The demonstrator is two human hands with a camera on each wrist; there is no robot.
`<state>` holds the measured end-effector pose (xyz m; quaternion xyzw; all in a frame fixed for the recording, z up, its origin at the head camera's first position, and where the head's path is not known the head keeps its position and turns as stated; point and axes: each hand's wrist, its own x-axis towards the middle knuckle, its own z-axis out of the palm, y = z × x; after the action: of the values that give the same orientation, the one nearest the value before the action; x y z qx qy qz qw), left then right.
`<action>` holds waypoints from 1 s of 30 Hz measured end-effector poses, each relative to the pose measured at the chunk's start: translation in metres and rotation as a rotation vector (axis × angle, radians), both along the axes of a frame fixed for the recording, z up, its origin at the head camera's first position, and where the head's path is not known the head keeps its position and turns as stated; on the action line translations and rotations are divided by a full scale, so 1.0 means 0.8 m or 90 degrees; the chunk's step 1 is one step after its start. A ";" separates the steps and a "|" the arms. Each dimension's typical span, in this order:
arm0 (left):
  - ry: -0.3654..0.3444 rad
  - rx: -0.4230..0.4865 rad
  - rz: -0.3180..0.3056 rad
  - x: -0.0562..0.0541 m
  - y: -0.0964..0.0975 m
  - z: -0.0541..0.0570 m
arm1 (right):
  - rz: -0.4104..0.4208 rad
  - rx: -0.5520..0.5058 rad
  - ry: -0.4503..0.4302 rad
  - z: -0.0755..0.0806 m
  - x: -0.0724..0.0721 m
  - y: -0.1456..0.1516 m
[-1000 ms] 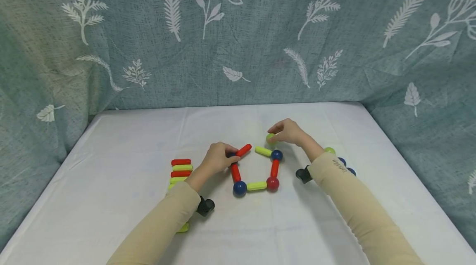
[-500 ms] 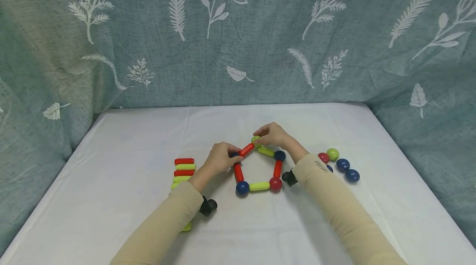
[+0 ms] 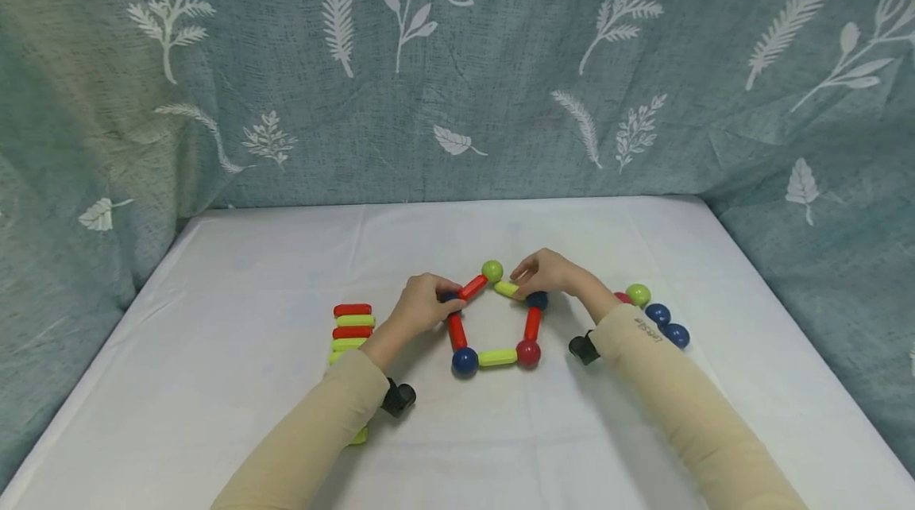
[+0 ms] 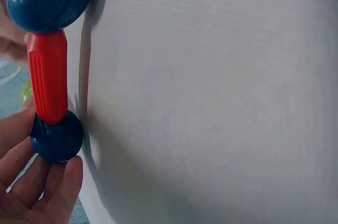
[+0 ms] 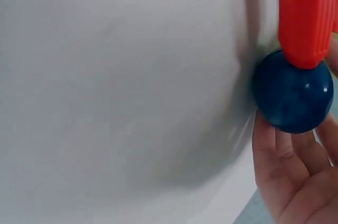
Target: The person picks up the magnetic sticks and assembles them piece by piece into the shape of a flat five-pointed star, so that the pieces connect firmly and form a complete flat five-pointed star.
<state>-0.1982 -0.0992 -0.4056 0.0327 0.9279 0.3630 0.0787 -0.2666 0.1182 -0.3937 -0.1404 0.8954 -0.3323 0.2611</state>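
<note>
In the head view, several red and yellow-green rods and balls form a five-sided outline on the white table. My left hand (image 3: 422, 303) pinches the blue ball (image 4: 57, 137) at its left corner, where a red rod (image 4: 48, 78) joins it. My right hand (image 3: 549, 273) is at the upper right side, its fingertips around the yellow-green rod (image 3: 506, 288) beside another blue ball (image 5: 293, 92). The fingers partly hide that rod. At the top corner sits a yellow-green ball (image 3: 492, 271), touching the left red rod (image 3: 472, 287); a small gap seems to separate it from the yellow-green rod.
Left of the outline lies a column of red and yellow-green rods (image 3: 353, 321), partly under the left sleeve. Loose balls, among them a blue one (image 3: 675, 335) and a yellow-green one (image 3: 638, 295), lie at right beside the right sleeve. A patterned curtain (image 3: 457, 97) hangs behind the table.
My right hand brought the yellow-green ball leftward to the top corner, let go of it, and moved back right to the yellow-green rod. My left hand stayed on its blue ball.
</note>
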 end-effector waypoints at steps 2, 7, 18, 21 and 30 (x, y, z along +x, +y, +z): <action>0.001 0.003 0.001 0.000 -0.001 0.000 | 0.017 -0.001 0.014 -0.006 -0.003 0.005; 0.003 0.011 0.001 0.001 -0.002 -0.001 | 0.017 -0.004 0.033 -0.009 0.001 0.007; 0.010 0.023 -0.011 0.002 -0.004 -0.001 | -0.030 -0.032 0.057 -0.006 0.016 0.012; 0.009 0.021 -0.013 0.003 -0.004 0.000 | -0.030 -0.038 0.059 -0.006 0.016 0.013; 0.009 0.011 -0.018 0.003 -0.004 0.002 | -0.012 -0.051 0.077 -0.008 0.019 0.024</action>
<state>-0.1956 -0.1028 -0.4037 0.0494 0.9248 0.3693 0.0768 -0.2513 0.1371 -0.4000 -0.1619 0.8969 -0.3611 0.1972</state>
